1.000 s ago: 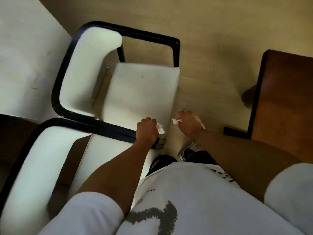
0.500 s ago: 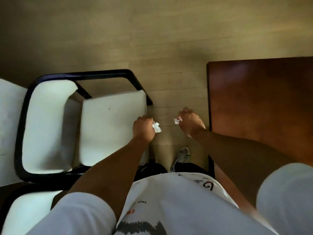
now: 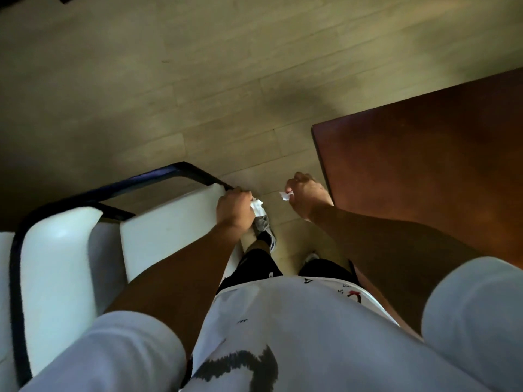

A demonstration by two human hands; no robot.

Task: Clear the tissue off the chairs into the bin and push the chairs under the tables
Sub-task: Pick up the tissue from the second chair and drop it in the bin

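Crumpled tissue (image 3: 257,206), fisted left hand (image 3: 234,208)

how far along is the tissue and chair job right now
Done: the chair seat looks free of tissue. In hand: the left hand and right hand each clutch tissue. Left: no bin in view, so binning remains, and the chair isn't under the table.

My one camera sits on my head, looking almost straight down over my chest at the floor (image 3: 198,80). It stands close to my forearms, farther from my shoes; the wide lens probably bends the edges.
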